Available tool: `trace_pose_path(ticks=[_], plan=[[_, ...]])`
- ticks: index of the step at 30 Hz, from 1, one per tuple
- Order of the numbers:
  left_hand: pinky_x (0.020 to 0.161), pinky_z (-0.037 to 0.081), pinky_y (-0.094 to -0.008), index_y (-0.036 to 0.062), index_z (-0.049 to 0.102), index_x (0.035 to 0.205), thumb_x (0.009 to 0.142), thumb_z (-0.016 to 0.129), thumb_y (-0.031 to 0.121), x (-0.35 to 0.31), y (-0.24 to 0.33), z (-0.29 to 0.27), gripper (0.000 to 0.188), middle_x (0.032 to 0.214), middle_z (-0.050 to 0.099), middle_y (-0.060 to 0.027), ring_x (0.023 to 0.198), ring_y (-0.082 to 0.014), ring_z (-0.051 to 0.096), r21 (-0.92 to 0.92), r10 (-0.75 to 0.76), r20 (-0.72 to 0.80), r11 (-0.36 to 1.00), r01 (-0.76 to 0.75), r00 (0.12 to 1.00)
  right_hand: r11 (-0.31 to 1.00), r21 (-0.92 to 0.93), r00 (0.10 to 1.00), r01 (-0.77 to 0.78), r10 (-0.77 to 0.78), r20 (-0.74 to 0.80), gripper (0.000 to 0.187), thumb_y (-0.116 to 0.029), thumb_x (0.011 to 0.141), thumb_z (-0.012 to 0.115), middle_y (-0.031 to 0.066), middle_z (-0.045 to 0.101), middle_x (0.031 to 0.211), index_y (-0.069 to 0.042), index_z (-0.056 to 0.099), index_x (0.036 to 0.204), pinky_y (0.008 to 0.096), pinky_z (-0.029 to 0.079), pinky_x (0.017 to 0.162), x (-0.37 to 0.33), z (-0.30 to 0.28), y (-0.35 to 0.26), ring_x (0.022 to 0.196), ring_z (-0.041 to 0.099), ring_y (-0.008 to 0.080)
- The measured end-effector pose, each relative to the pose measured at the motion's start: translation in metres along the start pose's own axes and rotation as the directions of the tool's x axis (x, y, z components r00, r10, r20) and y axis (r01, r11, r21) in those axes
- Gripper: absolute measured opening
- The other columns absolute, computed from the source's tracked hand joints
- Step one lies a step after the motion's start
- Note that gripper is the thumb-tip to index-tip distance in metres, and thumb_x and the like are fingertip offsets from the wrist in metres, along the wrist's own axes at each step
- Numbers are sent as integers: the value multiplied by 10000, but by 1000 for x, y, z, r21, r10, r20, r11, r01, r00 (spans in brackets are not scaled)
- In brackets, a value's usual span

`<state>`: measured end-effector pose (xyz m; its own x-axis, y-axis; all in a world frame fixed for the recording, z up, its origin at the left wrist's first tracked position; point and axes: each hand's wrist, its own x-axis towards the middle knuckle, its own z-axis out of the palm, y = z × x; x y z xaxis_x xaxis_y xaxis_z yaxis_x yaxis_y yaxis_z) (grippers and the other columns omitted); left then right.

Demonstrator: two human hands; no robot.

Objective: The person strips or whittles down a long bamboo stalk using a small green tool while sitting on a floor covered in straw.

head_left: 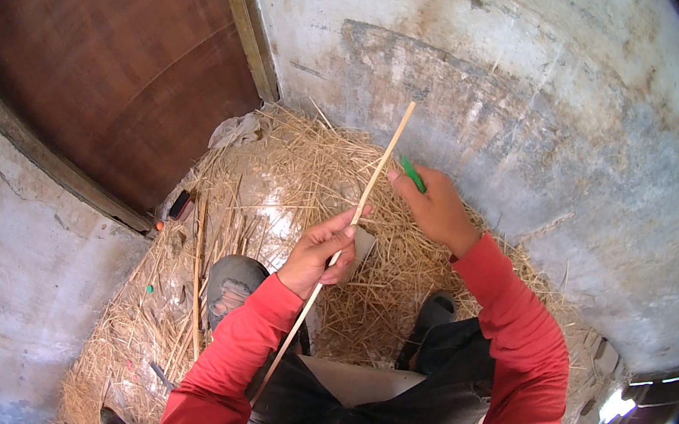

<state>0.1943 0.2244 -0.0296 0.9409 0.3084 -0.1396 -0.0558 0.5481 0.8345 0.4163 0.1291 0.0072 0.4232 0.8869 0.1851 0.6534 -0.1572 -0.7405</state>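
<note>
Head view: from over the dark trousers (436, 393), the pale strip (372, 184) slants away and rightward through the left hand (322, 252), which pinches it; farther out, the right hand (439, 212), apart, grips a green object (413, 174) (kind unclear) just right of the strip.

two bare-hand grips (315, 256), one held strip (381, 168), one green tool (413, 175), two red sleeves (523, 319), one brown door (120, 66)

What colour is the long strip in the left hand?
The strip is pale straw-yellow, clearest in the head view.
</note>
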Motion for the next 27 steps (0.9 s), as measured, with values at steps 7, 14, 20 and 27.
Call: trace_pose_path(ticks=[7, 14, 20, 27], plan=[[382, 282, -212, 137, 430, 1511, 1049, 534, 180, 0, -6, -3, 475, 603, 482, 14, 412, -50, 356, 132, 111, -156, 987, -90, 982, 944, -264, 977, 197, -165, 139, 509, -461, 979, 535, 221, 585, 619, -12, 664, 778, 511, 466, 555, -32, 24, -37, 591, 606, 428], [376, 275, -221, 134, 458, 1494, 1043, 549, 166, -3, -12, -12, 461, 602, 475, 19, 413, -48, 349, 137, 151, -224, 983, -122, 963, 923, -318, 961, 218, -146, 235, 509, -468, 991, 524, 214, 581, 625, -22, 656, 784, 512, 470, 570, -30, 24, -44, 617, 607, 433], [382, 279, -221, 121, 456, 1496, 1039, 553, 145, -8, -13, -17, 467, 599, 458, 31, 424, -42, 341, 121, 137, -179, 986, -116, 974, 933, -315, 979, 175, -130, 158, 549, -495, 982, 524, 223, 587, 623, -6, 663, 773, 519, 475, 576, -27, 23, -34, 599, 607, 431], [396, 264, -218, 117, 510, 1455, 1034, 554, 126, -12, -23, -13, 423, 610, 427, 36, 452, -50, 347, 153, 115, -171, 984, -88, 979, 965, -257, 989, 56, -18, 147, 549, -493, 982, 528, 230, 593, 628, 4, 674, 798, 526, 479, 589, -11, 6, -18, 612, 616, 431]])
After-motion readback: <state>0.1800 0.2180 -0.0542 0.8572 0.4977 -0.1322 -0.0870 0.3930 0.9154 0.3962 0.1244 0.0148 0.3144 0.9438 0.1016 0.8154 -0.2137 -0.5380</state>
